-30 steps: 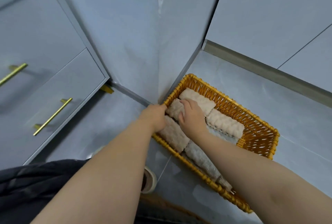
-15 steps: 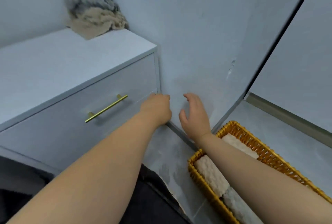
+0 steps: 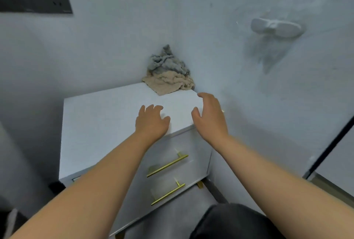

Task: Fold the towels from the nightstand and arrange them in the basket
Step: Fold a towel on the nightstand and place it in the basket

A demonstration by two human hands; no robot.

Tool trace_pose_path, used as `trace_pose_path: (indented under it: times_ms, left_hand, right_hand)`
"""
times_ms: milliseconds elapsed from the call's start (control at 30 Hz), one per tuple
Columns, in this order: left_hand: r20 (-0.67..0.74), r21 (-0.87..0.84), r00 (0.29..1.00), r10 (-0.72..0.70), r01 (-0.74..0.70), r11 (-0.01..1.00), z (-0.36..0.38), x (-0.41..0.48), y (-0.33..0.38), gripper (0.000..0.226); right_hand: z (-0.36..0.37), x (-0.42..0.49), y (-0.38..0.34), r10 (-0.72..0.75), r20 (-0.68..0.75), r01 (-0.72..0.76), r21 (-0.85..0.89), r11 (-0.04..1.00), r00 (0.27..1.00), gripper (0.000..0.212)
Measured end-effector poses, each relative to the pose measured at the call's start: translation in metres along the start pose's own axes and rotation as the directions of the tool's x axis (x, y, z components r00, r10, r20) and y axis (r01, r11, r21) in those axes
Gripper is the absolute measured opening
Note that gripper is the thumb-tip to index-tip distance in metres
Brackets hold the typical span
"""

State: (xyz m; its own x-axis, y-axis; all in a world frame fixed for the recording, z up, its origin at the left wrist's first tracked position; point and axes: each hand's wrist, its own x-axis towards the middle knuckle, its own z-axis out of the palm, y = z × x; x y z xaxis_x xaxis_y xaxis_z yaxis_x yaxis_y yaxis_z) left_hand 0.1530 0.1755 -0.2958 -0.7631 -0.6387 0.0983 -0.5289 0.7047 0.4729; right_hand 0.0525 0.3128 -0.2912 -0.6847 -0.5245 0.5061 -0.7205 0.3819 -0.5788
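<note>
Two empty hands over the white two-drawer nightstand [image 3: 107,120], towels heaped at its back corner.
The left hand [image 3: 151,122] is low over the top surface, fingers loosely bent and holding nothing. The right hand [image 3: 209,118] is beside it near the right edge, spread wide and empty. A crumpled grey towel [image 3: 166,64] lies on a rumpled beige towel [image 3: 170,83] in the far corner against the pale wall [image 3: 115,37], apart from both hands.

— Those towels [image 3: 169,74]? Fluffy, rough cloth.
— The nightstand [image 3: 107,118] top's matt and finely grained; its handles [image 3: 167,165] are shiny, brass-coloured metal.
— That hook [image 3: 275,27] looks like smooth plastic.
</note>
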Motion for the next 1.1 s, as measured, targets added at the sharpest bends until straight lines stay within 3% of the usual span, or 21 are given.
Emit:
trace_pose_path:
  times_ms: [100,367,433,533,600,700,833,967,1100]
  left_hand:
    - [0.011,-0.074,0.994,-0.106,0.106,0.992,-0.002,0.019,-0.029,0.055]
    - [-0.055,-0.038,0.997,-0.06,0.058,0.998,-0.008,0.07,-0.059,0.064]
    - [-0.069,-0.076,0.996,-0.058,0.053,0.996,-0.01,0.084,-0.064,0.063]
    - [-0.153,-0.323,0.982,-0.111,0.057,0.945,-0.013,0.102,-0.071,0.054]
    - [-0.235,-0.538,0.955,-0.183,0.029,0.842,-0.015,0.104,-0.076,0.045]
    - [-0.28,-0.658,0.927,-0.249,0.004,0.753,-0.017,0.102,-0.079,0.04]
    - [-0.269,-0.701,0.922,-0.279,0.011,0.713,-0.018,0.1,-0.08,0.04]
    - [-0.26,-0.718,0.916,-0.305,0.028,0.696,-0.021,0.093,-0.081,0.041]
    - [-0.242,-0.705,0.925,-0.292,0.039,0.709,-0.025,0.082,-0.082,0.043]
  right_hand:
    - [0.03,0.022,-0.012,0.071,0.091,-0.072,0.011,0.997,0.993,0.048]
    - [0.087,0.067,-0.003,0.167,0.189,-0.121,-0.229,0.966,0.968,0.058]
    - [0.098,0.08,-0.003,0.155,0.23,-0.071,-0.337,0.939,0.961,0.063]
    - [0.117,0.1,-0.004,0.097,0.325,0.046,-0.405,0.913,0.941,0.064]
    - [0.127,0.113,-0.004,0.019,0.399,0.138,-0.362,0.922,0.917,0.062]
    - [0.133,0.123,-0.007,0.017,0.496,0.161,-0.314,0.936,0.868,0.06]
    - [0.136,0.114,-0.017,-0.008,0.427,0.165,-0.331,0.929,0.904,0.052]
    - [0.131,0.087,-0.031,-0.076,0.281,0.17,-0.327,0.93,0.957,0.022]
    - [0.121,0.064,-0.038,-0.045,0.212,0.11,-0.308,0.945,0.976,0.021]
